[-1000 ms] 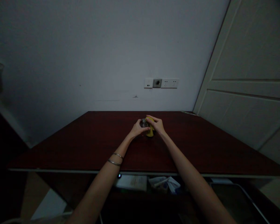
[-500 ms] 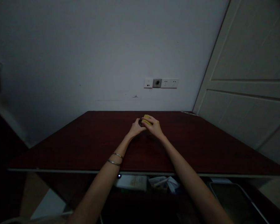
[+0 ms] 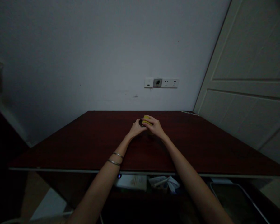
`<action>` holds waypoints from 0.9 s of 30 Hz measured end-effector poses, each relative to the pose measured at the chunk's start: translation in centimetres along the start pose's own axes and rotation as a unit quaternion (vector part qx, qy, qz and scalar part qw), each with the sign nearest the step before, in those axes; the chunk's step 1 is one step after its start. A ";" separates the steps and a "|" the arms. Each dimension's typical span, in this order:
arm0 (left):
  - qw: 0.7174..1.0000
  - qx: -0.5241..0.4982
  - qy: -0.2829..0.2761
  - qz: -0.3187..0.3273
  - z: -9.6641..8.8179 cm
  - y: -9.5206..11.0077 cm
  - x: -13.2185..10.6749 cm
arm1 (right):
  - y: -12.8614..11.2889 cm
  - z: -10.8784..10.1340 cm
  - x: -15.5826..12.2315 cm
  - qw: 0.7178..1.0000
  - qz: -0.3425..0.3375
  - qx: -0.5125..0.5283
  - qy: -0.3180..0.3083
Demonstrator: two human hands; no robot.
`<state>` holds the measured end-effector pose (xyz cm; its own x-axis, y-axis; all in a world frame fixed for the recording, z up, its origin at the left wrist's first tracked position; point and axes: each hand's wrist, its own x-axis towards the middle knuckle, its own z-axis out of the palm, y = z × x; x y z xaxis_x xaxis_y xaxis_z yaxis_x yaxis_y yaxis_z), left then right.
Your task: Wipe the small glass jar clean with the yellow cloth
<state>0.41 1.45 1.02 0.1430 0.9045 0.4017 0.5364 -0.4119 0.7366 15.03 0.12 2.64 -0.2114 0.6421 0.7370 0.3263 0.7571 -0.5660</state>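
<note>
Both my hands meet at the middle of a dark red table (image 3: pixel 200 149). My right hand (image 3: pixel 156 127) is closed over a small yellow object (image 3: pixel 146 119), which shows above its fingers. My left hand (image 3: pixel 136 127) is closed round a small dark round thing (image 3: pixel 141 123) that touches the yellow object's left side. I cannot make out what that dark thing is in the dim light. Two thin bangles (image 3: pixel 116 158) sit on my left forearm.
A grey wall with a row of sockets (image 3: pixel 161 83) stands behind the table. A white panelled door (image 3: pixel 249 84) is at the right. Under the table's front edge lie papers (image 3: pixel 133 182), crumpled white stuff (image 3: pixel 165 183) and a dark tray (image 3: pixel 233 199).
My right hand has turned over the yellow object, so that it now shows above the fingers instead of below them. Both hands have shifted slightly away from me.
</note>
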 end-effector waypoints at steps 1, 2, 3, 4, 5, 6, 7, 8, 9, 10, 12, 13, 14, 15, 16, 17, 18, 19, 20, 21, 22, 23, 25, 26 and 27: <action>1.000 -0.003 0.002 0.003 0.0 0.1 -0.1 | 0.0 0.0 0.1 1.000 0.011 0.004 0.022; 1.000 -0.006 0.003 0.009 0.1 0.2 -0.2 | 0.1 0.1 0.2 0.999 0.025 0.012 0.045; 1.000 -0.011 0.002 0.017 0.1 0.4 -0.3 | 0.1 0.0 0.3 0.997 0.042 0.025 0.065; 1.000 -0.016 -0.003 0.026 0.2 0.5 -0.4 | 0.2 -0.1 0.4 0.994 0.060 0.042 0.077; 0.999 -0.021 -0.009 0.036 0.2 0.5 -0.5 | 0.4 -0.2 0.5 0.992 0.077 0.062 0.081; 0.999 -0.025 -0.015 0.045 0.3 0.6 -0.5 | 0.6 -0.4 0.6 0.989 0.094 0.083 0.079; 0.998 -0.028 -0.021 0.054 0.3 0.6 -0.6 | 0.7 -0.5 0.7 0.986 0.108 0.102 0.073; 0.997 -0.031 -0.025 0.060 0.3 0.6 -0.5 | 0.9 -0.6 0.8 0.983 0.121 0.118 0.067; 0.997 -0.033 -0.027 0.063 0.4 0.5 -0.5 | 1.0 -0.7 0.8 0.980 0.133 0.132 0.063; 0.997 -0.038 -0.027 0.064 0.4 0.4 -0.4 | 1.2 -0.8 0.9 0.978 0.142 0.142 0.062; 0.995 -0.067 -0.035 0.063 0.4 0.2 -0.1 | 1.3 -0.8 0.9 0.972 0.157 0.161 0.062; 0.993 -0.092 -0.043 0.060 0.5 0.1 0.0 | 1.3 -0.7 1.0 0.970 0.161 0.173 0.059; 0.990 -0.122 -0.054 0.054 0.5 0.1 0.1 | 1.3 -0.7 1.0 0.967 0.165 0.186 0.056; 0.984 -0.155 -0.069 0.046 0.5 0.1 0.2 | 1.2 -0.7 1.0 0.964 0.168 0.199 0.050; 0.978 -0.189 -0.085 0.036 0.6 0.1 0.2 | 1.1 -0.8 1.1 0.961 0.171 0.213 0.042; 0.970 -0.220 -0.100 0.023 0.6 0.2 0.2 | 1.0 -0.8 1.1 0.958 0.172 0.228 0.032; 0.962 -0.247 -0.112 0.009 0.6 0.3 0.2 | 0.9 -1.0 1.0 0.954 0.172 0.243 0.019; 0.956 -0.269 -0.121 -0.004 0.5 0.4 0.2 | 0.8 -1.1 1.0 0.951 0.172 0.257 0.003; 0.950 -0.284 -0.127 -0.015 0.5 0.4 0.2 | 0.7 -1.3 0.9 0.948 0.171 0.268 -0.014; 0.947 -0.293 -0.130 -0.022 0.4 0.5 0.1 | 0.7 -1.5 0.8 0.946 0.169 0.275 -0.032; 0.945 -0.297 -0.135 -0.028 0.4 0.5 0.1 | 0.6 -1.6 0.7 0.945 0.166 0.277 -0.048; 0.944 -0.297 -0.140 -0.033 0.3 0.4 0.1 | 0.5 -1.8 0.7 0.946 0.162 0.274 -0.063; 0.942 -0.297 -0.149 -0.040 0.2 0.4 0.2 | 0.4 -1.9 0.5 0.950 0.147 0.261 -0.090; 0.941 -0.299 -0.151 -0.044 0.2 0.3 0.2 | 0.3 -2.0 0.4 0.952 0.137 0.255 -0.102; 0.940 -0.302 -0.152 -0.048 0.1 0.3 0.2 | 0.2 -1.9 0.4 0.953 0.130 0.249 -0.112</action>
<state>0.70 1.55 1.22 0.3992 0.8922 0.2112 0.0030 -0.2316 0.9728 16.80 0.26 3.52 -0.3917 0.7840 0.4816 -0.0709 0.4962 -0.8653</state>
